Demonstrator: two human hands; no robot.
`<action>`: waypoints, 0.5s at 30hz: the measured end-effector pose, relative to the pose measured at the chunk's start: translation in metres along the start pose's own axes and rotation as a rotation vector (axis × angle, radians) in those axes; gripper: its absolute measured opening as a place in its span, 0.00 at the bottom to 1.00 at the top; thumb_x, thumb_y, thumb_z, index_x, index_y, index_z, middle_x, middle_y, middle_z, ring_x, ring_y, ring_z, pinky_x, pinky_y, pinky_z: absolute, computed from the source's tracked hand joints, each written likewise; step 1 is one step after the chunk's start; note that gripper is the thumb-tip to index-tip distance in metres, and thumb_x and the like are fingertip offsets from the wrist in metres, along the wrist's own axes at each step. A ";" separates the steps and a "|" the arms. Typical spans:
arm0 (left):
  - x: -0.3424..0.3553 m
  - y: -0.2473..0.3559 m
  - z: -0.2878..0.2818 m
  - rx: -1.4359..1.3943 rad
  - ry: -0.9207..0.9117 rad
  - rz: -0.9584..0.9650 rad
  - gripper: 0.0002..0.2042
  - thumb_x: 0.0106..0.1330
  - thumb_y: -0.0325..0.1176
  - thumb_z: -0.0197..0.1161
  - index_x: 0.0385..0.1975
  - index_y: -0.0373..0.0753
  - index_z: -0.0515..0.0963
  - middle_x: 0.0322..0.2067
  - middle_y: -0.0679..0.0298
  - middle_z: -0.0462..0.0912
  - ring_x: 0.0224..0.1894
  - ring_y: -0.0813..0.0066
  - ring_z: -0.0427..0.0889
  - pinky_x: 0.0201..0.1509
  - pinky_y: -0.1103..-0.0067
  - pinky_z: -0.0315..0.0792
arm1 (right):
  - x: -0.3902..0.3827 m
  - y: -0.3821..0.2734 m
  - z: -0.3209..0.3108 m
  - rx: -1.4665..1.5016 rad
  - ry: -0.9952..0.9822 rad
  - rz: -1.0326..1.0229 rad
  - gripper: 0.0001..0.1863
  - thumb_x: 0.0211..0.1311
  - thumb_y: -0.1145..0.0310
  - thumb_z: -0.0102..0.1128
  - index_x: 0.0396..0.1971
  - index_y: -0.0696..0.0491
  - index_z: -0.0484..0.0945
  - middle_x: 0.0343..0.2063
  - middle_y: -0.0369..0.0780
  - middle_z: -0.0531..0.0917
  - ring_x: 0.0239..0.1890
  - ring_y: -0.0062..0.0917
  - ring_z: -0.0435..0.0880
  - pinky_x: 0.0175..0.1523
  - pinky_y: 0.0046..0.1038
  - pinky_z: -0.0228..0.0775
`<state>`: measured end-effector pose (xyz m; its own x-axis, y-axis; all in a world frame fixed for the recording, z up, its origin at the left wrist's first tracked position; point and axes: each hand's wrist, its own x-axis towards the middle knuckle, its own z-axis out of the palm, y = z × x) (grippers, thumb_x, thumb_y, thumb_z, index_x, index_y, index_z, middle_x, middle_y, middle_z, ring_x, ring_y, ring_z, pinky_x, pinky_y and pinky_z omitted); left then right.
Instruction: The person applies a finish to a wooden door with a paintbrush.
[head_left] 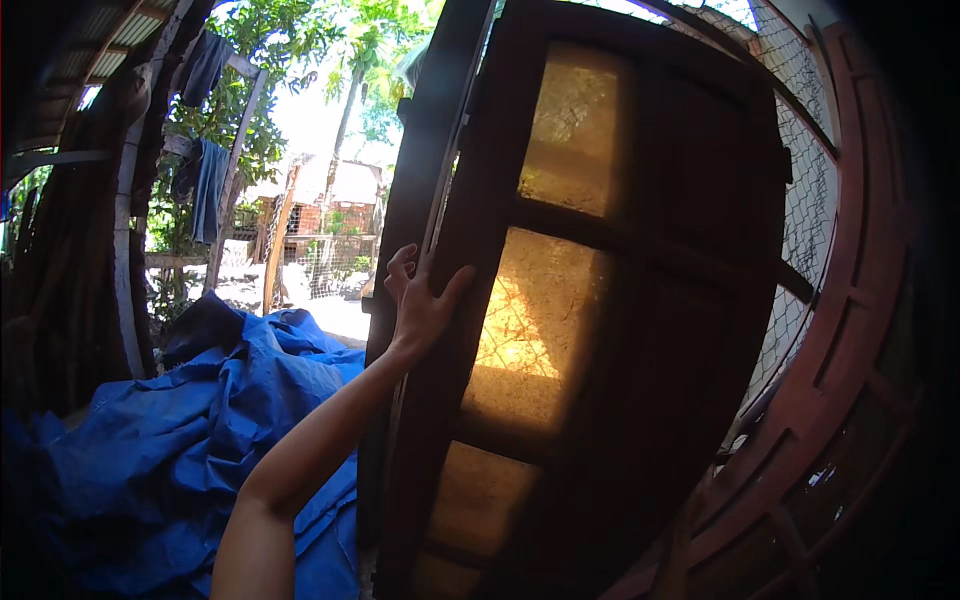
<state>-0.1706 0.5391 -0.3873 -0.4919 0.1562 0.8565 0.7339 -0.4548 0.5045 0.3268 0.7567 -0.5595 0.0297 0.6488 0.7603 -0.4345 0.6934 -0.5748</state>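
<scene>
One left hand (425, 315) straddles the left edge of the one dark wooden door (690, 330), half-open, thumb spread on its face and fingers loosely bent, partly hidden, so whether it grips or merely rests cannot be told; the right is out of view, its grip unknown. The door shows four amber panes (540, 340), the lowest cut off; left of it lie one heaped blue tarp (200, 440) and, farther off, at least two hanging cloths (208, 190).

Corrugated roofing (72, 72) is noted beside a wooden post (125, 245); outside, trees (280, 40) and wire-mesh fencing (335, 255) are strongly sunlit.
</scene>
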 end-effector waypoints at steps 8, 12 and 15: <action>-0.017 0.026 0.017 0.198 0.118 0.246 0.48 0.53 0.54 0.75 0.70 0.39 0.58 0.62 0.50 0.65 0.63 0.49 0.63 0.68 0.59 0.61 | 0.002 -0.043 0.029 -0.226 0.149 -0.168 0.21 0.79 0.59 0.40 0.62 0.56 0.66 0.47 0.38 0.78 0.46 0.23 0.80 0.50 0.23 0.74; -0.021 0.016 0.032 0.245 0.140 0.315 0.50 0.56 0.54 0.73 0.73 0.39 0.51 0.64 0.47 0.63 0.63 0.46 0.65 0.67 0.56 0.62 | 0.021 -0.024 -0.014 -0.550 0.301 -0.208 0.21 0.76 0.62 0.44 0.58 0.61 0.68 0.38 0.46 0.80 0.42 0.31 0.81 0.47 0.31 0.71; -0.039 0.026 0.056 0.294 0.122 0.443 0.52 0.57 0.53 0.72 0.75 0.40 0.45 0.69 0.43 0.57 0.71 0.43 0.58 0.72 0.58 0.58 | 0.026 -0.014 -0.054 -0.632 0.508 -0.164 0.25 0.74 0.58 0.46 0.60 0.62 0.67 0.45 0.51 0.80 0.39 0.34 0.80 0.46 0.33 0.70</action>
<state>-0.1060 0.5707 -0.4018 -0.1438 -0.1055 0.9840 0.9748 -0.1867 0.1224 0.3826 0.7805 -0.5483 0.5176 0.4814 0.7073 0.1946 0.7388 -0.6453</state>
